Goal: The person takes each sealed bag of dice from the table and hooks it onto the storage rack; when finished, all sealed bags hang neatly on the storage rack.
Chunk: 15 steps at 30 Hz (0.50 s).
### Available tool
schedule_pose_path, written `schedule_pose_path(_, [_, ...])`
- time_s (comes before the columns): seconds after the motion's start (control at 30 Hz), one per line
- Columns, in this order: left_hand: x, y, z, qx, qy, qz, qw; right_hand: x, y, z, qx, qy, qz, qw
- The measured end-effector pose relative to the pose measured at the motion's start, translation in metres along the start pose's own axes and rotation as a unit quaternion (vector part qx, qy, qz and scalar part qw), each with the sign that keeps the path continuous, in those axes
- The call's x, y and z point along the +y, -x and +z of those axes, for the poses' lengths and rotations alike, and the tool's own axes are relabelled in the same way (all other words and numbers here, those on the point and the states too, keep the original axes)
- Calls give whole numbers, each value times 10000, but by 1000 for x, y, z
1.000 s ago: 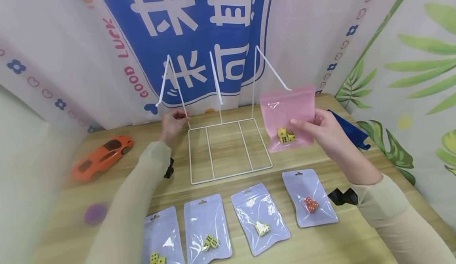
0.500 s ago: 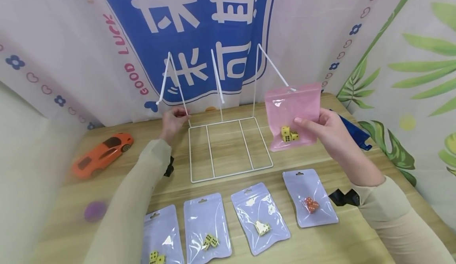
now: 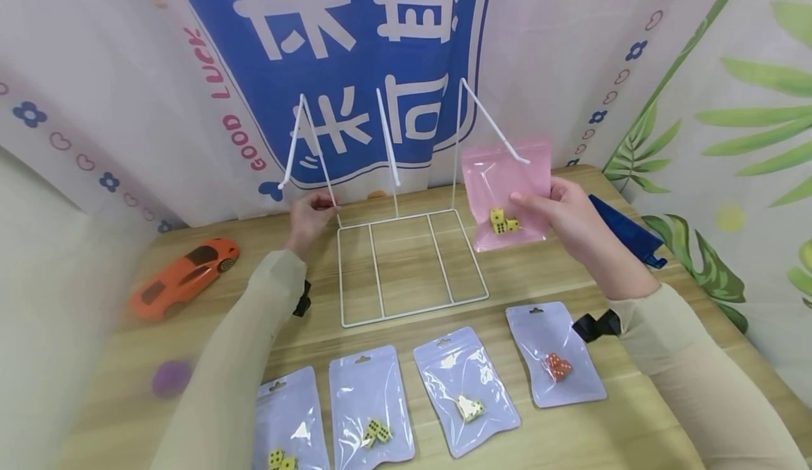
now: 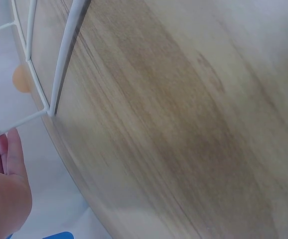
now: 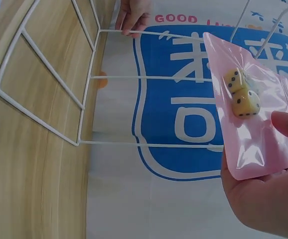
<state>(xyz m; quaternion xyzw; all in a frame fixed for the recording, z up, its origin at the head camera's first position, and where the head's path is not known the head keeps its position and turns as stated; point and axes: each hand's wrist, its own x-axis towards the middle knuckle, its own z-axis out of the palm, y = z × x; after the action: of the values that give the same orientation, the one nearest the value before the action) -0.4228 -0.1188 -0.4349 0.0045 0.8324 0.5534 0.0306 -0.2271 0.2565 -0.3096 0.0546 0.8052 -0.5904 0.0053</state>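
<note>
Pink bag (image 3: 501,188), yellow dice (image 3: 499,225) inside, is held upright at the right prong (image 3: 490,118) of the white rack (image 3: 415,311); contact between them cannot be confirmed. Right hand (image 3: 574,214): thumb and fingers pinching the bag's side edge. Left hand (image 3: 309,222): pinching the left upright (image 3: 322,160). Judged good practice: top edge flat and finger-free, bag square to the prong, rack steadied low.

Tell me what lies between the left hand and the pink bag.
The white rack: the head view shows it between the pink bag and the left hand, which pinches its left side.
</note>
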Motion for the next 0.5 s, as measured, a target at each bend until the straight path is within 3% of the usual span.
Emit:
schedule_pose_path(0.2, [1, 0, 0, -8, 21, -35, 10000, -7, -36, 5, 52, -304, 127, 9994])
schedule_pose_path(0.33, [1, -1, 0, -31, 90, -147, 9998, -13, -62, 7, 58, -232, 290, 9993])
schedule_pose_path(0.5, [1, -2, 0, -42, 159, -253, 9995, -24, -93, 10, 350, -214, 382, 9984])
